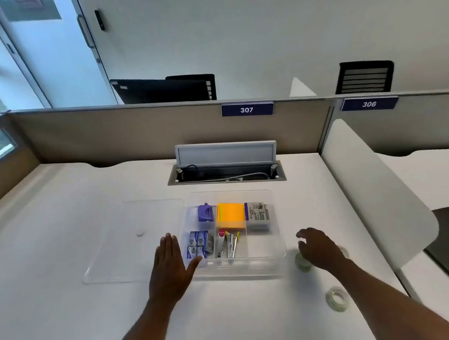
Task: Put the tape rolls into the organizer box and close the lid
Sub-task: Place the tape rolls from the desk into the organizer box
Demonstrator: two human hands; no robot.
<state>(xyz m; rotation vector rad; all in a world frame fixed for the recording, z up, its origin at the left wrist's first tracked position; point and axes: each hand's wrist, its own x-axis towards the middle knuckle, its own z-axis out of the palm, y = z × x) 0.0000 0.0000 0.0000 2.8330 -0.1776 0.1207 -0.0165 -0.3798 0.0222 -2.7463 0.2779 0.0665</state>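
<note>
Tape rolls are lying on the white bench to the right of the organizer box: I am seeing one small translucent ring, pale green at the rim, lying alone (337,299) near my right forearm, and another of the same glassy look (303,263) sitting partly under my right hand.

Going from the left, the clear plastic lid (122,243) is lying flat and smooth on the bench (54,301), just beside the box. My left hand (172,269) is resting palm down with fingers spread flat, its thumb touching the box's near left corner. The organizer box (279,251) is a clear, rounded-corner tray split into compartments; it is holding a purple plastic piece (205,213), blue staple packets (196,244), an orange sticky-note pad (230,216), metal clips (230,245) and a grey printed carton (257,215). Its near right compartment is sitting bare.

My right hand (320,248) is hovering over the nearer-to-box roll, fingers curled loosely downward; I cannot tell whether the grip is touching it or pinching it.
</note>
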